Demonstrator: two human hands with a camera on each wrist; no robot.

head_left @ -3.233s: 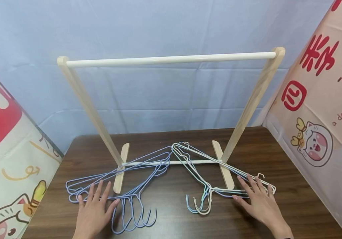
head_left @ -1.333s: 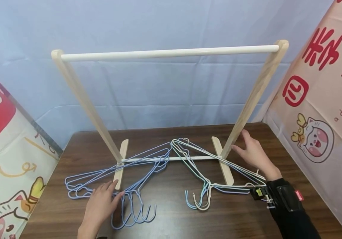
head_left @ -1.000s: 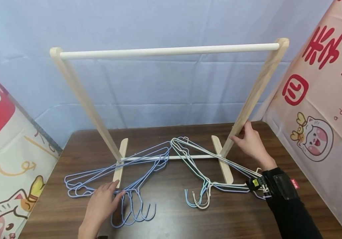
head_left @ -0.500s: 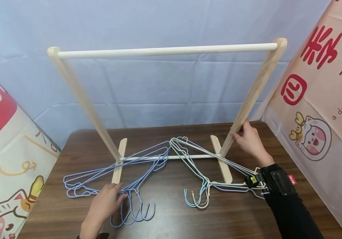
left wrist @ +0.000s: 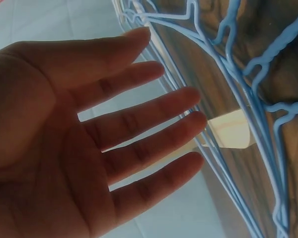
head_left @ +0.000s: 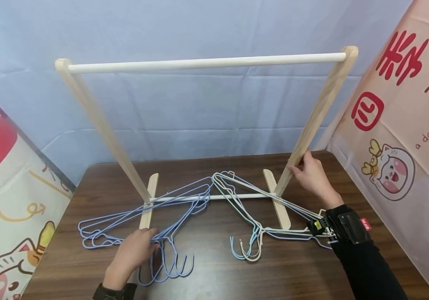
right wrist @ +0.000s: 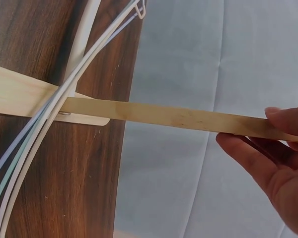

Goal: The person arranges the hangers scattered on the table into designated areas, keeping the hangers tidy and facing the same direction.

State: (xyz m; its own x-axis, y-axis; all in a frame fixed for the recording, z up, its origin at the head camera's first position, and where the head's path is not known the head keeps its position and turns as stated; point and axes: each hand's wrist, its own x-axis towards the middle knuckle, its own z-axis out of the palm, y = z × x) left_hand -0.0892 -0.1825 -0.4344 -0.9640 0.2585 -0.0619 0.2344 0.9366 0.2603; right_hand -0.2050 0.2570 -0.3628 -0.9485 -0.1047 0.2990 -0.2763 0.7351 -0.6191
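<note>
- Presently, my right hand [head_left: 313, 178] pinches the flat, pale wooden upright [right wrist: 179, 119].
- My left hand [head_left: 135, 251]: released, fingers extended near slender blue wire hangers [left wrist: 262, 130].
- Cream and pale-green wire hangers [head_left: 262, 230] lie nearer me than my right fingers.

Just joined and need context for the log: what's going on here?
A person's right hand holds a rack by its right upright. The left hand is at the blue hangers, its fingers stretched out rather than gripping; whether they touch the wires is unclear. The rack stands on the table, with the blue hangers lying across its base on the left and a mixed pile of hangers on the right.
</note>
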